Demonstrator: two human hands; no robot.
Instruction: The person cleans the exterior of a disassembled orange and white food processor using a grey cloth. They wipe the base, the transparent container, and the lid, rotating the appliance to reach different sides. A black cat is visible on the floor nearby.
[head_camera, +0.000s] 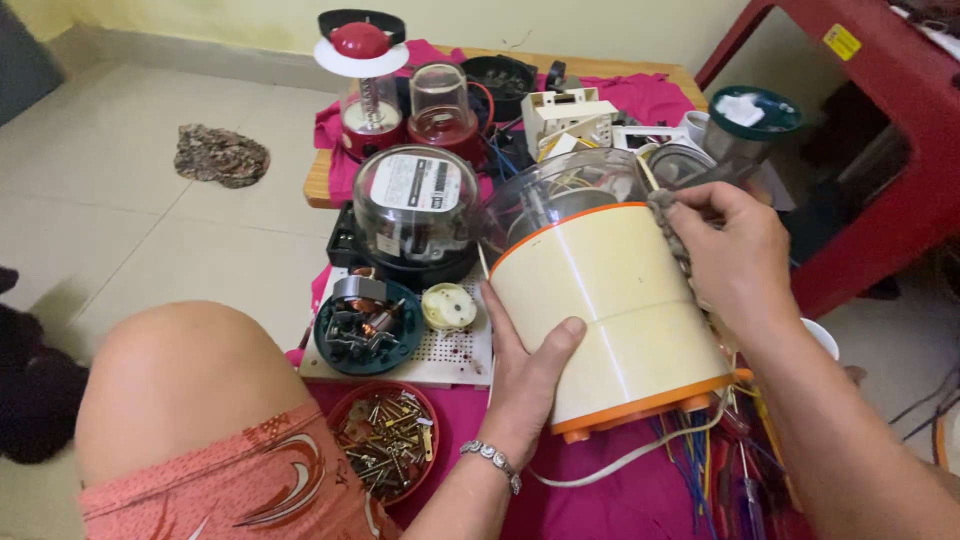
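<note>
1. Wrapped from below, the left hand (525, 375) cradles the cream plastic mixer base with orange rims (610, 305), thumb pressed across its near side and fingers hidden behind. The hand is closed firmly on the body.
2. On the upper right edge, the right hand (735, 255) pinches a grey-brown scrap of cloth (672, 225) against the base, fingers curled shut on it where the clear plastic jar (570, 190) meets the orange rim.
3. Tilted with its feet toward the near right, the base sits above the magenta cloth (590, 500) at the middle of the scene, apart from the other parts.
4. To wipe well, I judge that the left hand should keep the body steady and turn it bit by bit, while the cloth follows the seam under the rim, where dirt tends to lodge.
5. Mind the white power cord (625, 458) trailing from the underside into coloured wires at the near right; a snag there could jerk the base.
6. Left of it lie a red round tray of screws (385, 435), a dark green motor housing with copper windings (367, 327) and a glass-domed meter (415, 205), all close enough to knock if the base swings wide.
</note>
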